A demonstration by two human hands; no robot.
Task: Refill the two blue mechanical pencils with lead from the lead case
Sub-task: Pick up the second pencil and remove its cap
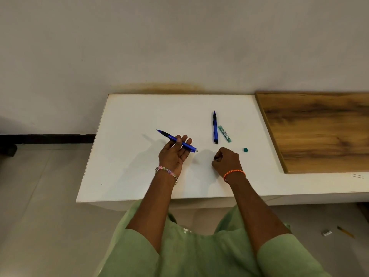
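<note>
Held pencil: a blue plastic mechanical pencil with a black grip (pixel 177 141) lies slantwise across the left hand (pixel 174 154), tip pointing up and left, its pale rear end jutting past the fingers toward the right.
Left hand: palm up above the white tabletop (pixel 127 156), thumb curled over the barrel, fingers loosely cradling it from beneath; a pastel beaded bracelet (pixel 166 172) circles the wrist.
Right hand: the right hand (pixel 226 161) rests knuckles-up on the tabletop, fingers curled tight and pinching a small dark piece (pixel 217 157) too small to identify; an orange braided wristband (pixel 234 174) sits at the wrist.
Second pencil: a matching blue mechanical pencil (pixel 215 127) lies flat on the tabletop beyond the right hand, tip pointing away.
Lead case: a slim translucent green lead case (pixel 224 133) lies just right of that pencil, angled; its small green cap (pixel 245 149) sits apart, nearer the person.
Surroundings: a wood-grain panel (pixel 319 128) adjoins the white top on the right.
</note>
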